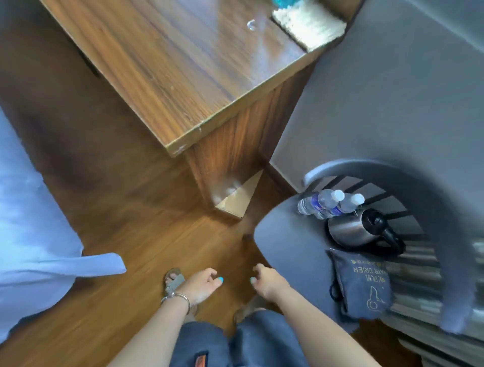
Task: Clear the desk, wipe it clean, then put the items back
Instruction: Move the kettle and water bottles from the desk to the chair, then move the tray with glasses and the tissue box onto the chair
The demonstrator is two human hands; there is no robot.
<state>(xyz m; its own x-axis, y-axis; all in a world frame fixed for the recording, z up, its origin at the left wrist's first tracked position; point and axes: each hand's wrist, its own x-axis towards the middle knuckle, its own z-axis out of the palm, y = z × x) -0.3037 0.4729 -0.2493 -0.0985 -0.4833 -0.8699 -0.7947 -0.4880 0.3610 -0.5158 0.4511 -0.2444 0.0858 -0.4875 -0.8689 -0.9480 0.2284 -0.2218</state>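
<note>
The wooden desk (167,68) fills the upper middle, its top mostly bare and glossy. A pale cloth (309,23) lies at its far right corner, with a blue object (281,3) cut off by the frame edge beside it. On the grey chair seat (288,241) at the right stand two water bottles (324,203), a steel kettle (358,230) and a dark hair-dryer bag (362,283). My left hand (203,285) and my right hand (265,281) hang low in front of me, fingers loosely curled, holding nothing. My right hand is close to the seat's front edge.
A bed with white linen (34,235) lies at the left. A cardboard box (239,199) sits on the wooden floor beside the desk leg. The grey wall (392,91) runs behind the chair, whose curved backrest (445,248) arcs at the right.
</note>
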